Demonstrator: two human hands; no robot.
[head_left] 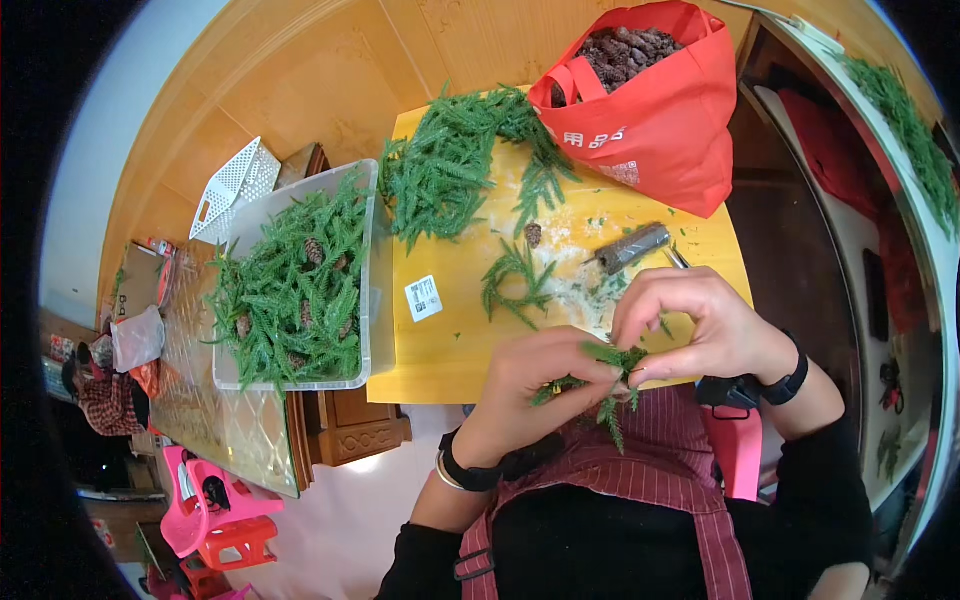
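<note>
Over the near edge of the yellow table (440, 370), my left hand (540, 385) pinches a green artificial pine sprig (612, 415) between thumb and fingers. My right hand (695, 320) has thumb and fingertips closed on the same sprig from the other side. What exactly lies between the right fingertips is too small to tell. Beyond my hands lie a curled green sprig (513, 285), a small brown pine cone (533, 234) and a dark plastic-wrapped roll (632, 247). White crumbs are scattered around them.
A clear plastic bin (373, 215) holds green sprigs with several pine cones. More sprigs (445, 160) are heaped at the back. A red bag (675, 135) full of pine cones (630, 50) stands back right. A white label card (423, 298) lies at left. Pink chair (190, 510) below.
</note>
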